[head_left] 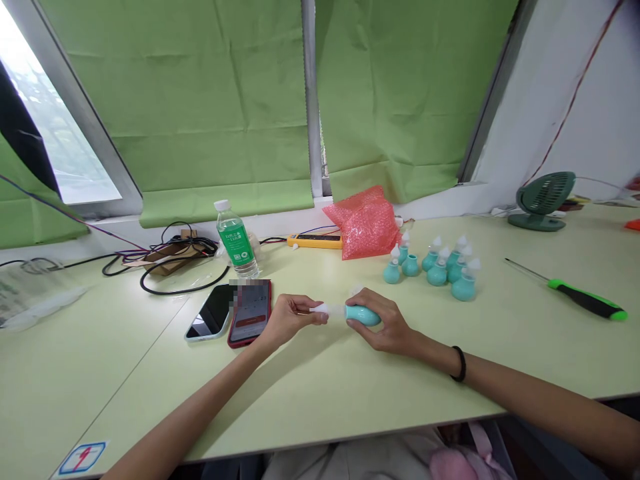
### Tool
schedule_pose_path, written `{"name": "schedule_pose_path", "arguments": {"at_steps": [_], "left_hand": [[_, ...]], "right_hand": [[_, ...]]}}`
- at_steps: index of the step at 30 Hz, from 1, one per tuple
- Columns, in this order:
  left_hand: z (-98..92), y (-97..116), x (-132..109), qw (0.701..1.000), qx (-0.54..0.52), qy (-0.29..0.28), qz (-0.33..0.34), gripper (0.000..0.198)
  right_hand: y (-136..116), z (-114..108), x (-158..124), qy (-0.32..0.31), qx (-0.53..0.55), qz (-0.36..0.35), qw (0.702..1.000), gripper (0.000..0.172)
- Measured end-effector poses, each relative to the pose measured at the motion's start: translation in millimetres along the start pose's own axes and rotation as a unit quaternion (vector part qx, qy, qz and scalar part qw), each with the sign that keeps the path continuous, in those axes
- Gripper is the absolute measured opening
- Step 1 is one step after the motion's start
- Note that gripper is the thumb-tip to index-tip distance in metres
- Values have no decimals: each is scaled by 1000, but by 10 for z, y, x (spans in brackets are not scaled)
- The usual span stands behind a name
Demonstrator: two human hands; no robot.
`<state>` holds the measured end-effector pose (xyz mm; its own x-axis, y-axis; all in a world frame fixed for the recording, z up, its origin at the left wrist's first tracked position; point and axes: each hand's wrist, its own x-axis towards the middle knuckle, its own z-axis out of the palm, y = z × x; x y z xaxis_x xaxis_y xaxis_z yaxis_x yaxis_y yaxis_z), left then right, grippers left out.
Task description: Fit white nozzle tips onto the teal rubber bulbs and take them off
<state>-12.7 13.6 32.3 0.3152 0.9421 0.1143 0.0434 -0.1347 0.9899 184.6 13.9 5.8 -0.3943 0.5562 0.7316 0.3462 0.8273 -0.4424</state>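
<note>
My right hand (387, 323) is closed around a teal squeeze bulb (363, 315) lying sideways above the table, its mouth pointing left. My left hand (295, 317) pinches a small white nozzle tip (321, 309) between thumb and fingers. Between the two, a pale translucent piece (337, 311) sits in line with the bulb; whether it joins both parts I cannot tell. To the right stand several similar teal bulbs (463, 287), most topped with white pointed tips. One bulb (411, 266) among them has an open neck.
Two phones (213, 312) lie beside my left hand, with a water bottle (235, 241) behind them. Red bubble wrap (367, 223) and a yellow power strip (315, 241) lie at the back. On the right are a screwdriver (575, 293) and a green fan (545, 200). Black cables (175, 291) coil at left.
</note>
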Motion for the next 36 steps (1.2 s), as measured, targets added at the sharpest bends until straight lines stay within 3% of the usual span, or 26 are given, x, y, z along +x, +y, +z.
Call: {"name": "schedule_pose_path", "arguments": {"at_steps": [8,13,18,22,36], "left_hand": [[-38,31,-10,998,8,-59,-13,27],[-59,19,-24,994,-20,-101,-29,23],[-40,11,-62,995,-23,-100,-6,20],[-29,17,-71,997,33,-69,13,21],[-67,57,-76,983,160,-56,69,25]], "right_hand": [[48,-25,-13,-29,-30,-63,997,25],[21,-45,10,-47,9,-40,998,24],[-48,-57,36,-45,58,29,997,20],[-74,-56,44,-56,76,59,994,19],[-85,-29,41,-60,82,89,991,20]]}}
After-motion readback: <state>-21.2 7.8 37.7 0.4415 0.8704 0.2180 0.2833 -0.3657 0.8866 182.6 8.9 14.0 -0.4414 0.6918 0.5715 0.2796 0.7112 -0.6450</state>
